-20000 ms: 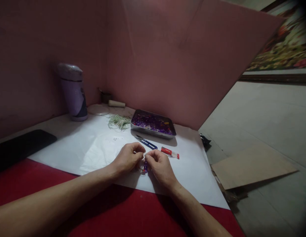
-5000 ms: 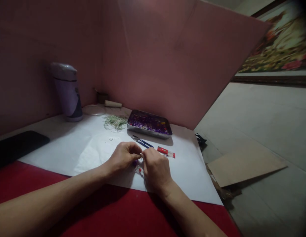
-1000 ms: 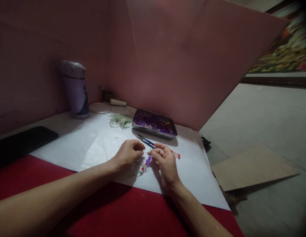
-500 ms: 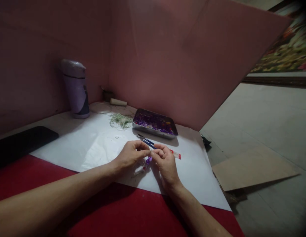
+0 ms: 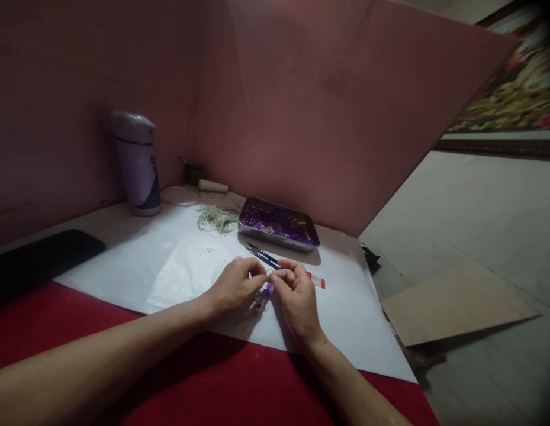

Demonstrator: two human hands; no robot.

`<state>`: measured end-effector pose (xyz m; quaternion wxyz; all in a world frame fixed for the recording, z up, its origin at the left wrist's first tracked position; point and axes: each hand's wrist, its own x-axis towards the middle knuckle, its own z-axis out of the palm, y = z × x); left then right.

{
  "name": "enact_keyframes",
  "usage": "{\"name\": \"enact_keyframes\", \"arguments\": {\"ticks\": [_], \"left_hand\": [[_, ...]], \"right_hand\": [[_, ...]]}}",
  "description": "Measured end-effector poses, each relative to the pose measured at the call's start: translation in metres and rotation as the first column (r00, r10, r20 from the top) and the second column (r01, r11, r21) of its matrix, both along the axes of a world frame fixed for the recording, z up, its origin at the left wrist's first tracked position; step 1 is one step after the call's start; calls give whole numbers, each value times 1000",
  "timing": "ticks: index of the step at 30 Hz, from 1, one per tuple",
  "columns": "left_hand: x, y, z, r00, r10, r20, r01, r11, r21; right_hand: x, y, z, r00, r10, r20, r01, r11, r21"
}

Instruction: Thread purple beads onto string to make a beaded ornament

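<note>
What the left hand (image 5: 237,284) is gripping, if anything, is showing too small to tell. Beads (image 5: 268,289), pinched by the right hand (image 5: 298,299), are blurring together at their lower end. The right hand is covering the near end of the snips (image 5: 262,255) and part of the red case (image 5: 318,280). Specks (image 5: 209,249) on the surface are appearing too tiny to identify. In the corner, a dark object (image 5: 195,173) is merging into shadow. The left edge is cutting off a black slab (image 5: 57,254); the right edge is cropping the painting (image 5: 514,94).
</note>
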<state>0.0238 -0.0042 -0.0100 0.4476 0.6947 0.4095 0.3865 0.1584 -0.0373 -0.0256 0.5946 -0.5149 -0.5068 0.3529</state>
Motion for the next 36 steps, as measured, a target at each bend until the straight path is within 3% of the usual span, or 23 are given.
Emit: {"name": "enact_keyframes", "arguments": {"ticks": [13,24,30,36], "left_hand": [[-4,2,2,985,26,-170,7,982,187],[-4,10,-5,997,-42,-70,47,996,70],[-4,9,-4,1000,2,12,-2,1000,-5],[-4,5,0,994,-17,108,23,998,-58]], "right_hand": [[0,-6,2,957,-66,282,30,991,131],[0,-9,4,932,-55,358,11,992,125],[-1,-8,4,969,8,247,-31,995,92],[-1,-7,2,974,27,225,-44,996,72]]}}
